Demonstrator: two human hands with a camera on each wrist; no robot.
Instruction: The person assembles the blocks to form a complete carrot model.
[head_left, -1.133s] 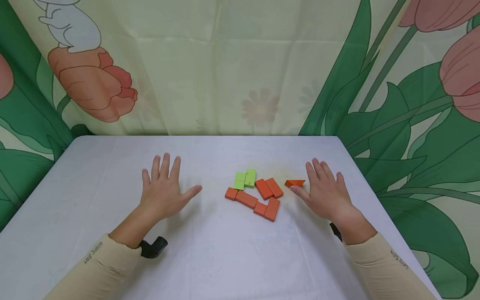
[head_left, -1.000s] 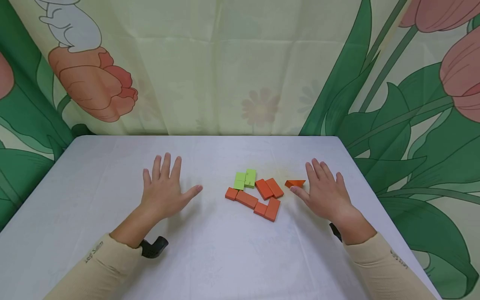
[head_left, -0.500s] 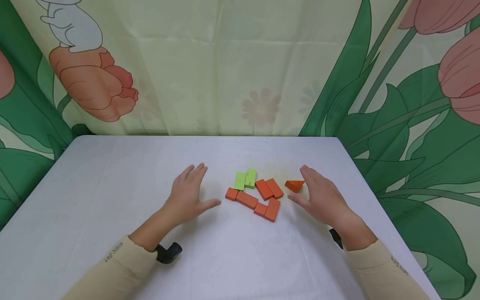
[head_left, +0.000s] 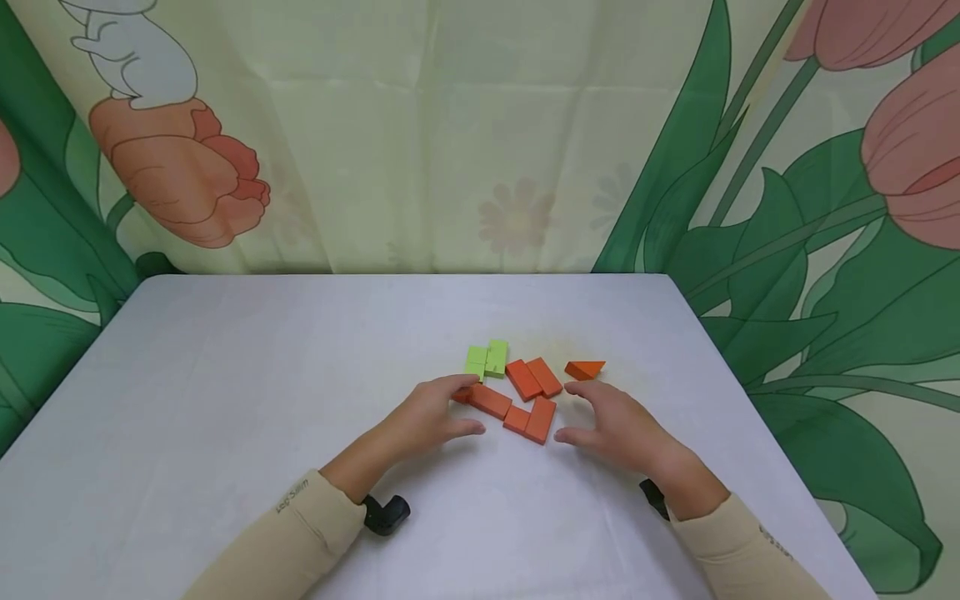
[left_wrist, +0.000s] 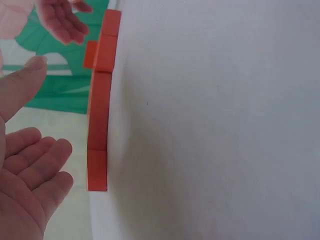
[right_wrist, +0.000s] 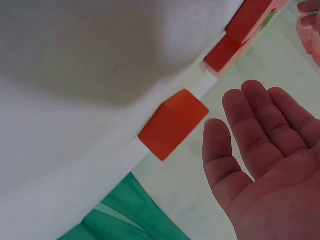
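My left hand point(head_left: 422, 419) is held at the left end of a bent row of orange-red blocks point(head_left: 491, 402). Its fingertips overlap the row's end block in the head view, thumb apart from the fingers. In the left wrist view that hand point(left_wrist: 30, 185) has nothing between fingers and thumb. My right hand point(head_left: 626, 427) hovers just right of the row, fingers and thumb spread apart around nothing. Close beyond its fingertips lies an orange triangular block point(head_left: 583, 369). Two orange-red blocks point(head_left: 534, 378) lie side by side behind the row, and light green blocks point(head_left: 486, 359) touch its left part.
A white cloth covers the table point(head_left: 225, 400). Behind its far edge hangs a curtain point(head_left: 360, 167) printed with tulips, leaves and a rabbit. Black wrist cameras point(head_left: 386, 515) stick out below both wrists.
My left hand has moved right and nearer the blocks, its fingers turning toward them. The right hand has drawn slightly nearer my body, its fingers bending inward. The blocks keep their places.
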